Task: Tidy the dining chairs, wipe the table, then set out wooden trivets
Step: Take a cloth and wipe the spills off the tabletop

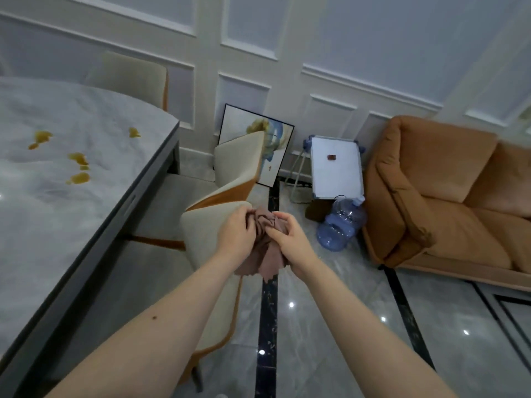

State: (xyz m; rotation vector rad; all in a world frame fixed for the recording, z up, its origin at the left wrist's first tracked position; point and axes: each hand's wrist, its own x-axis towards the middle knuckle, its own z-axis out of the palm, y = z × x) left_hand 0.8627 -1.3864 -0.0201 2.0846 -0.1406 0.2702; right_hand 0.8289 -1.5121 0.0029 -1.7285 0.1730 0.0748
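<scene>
A crumpled dusty-pink cloth [265,239] is bunched at frame centre, gripped between the left hand [236,234] and the right hand [290,239], each with fingers curled into its folds above the back of a cream upholstered dining chair with orange trim [201,234]. At nine o'clock lies the white marble-look table with a dark edge [71,202], spotted with yellow spills [77,159]. At three o'clock stands an orange velvet sofa [445,196], with a clear blue water jug [340,222] between it and the chairs.
</scene>
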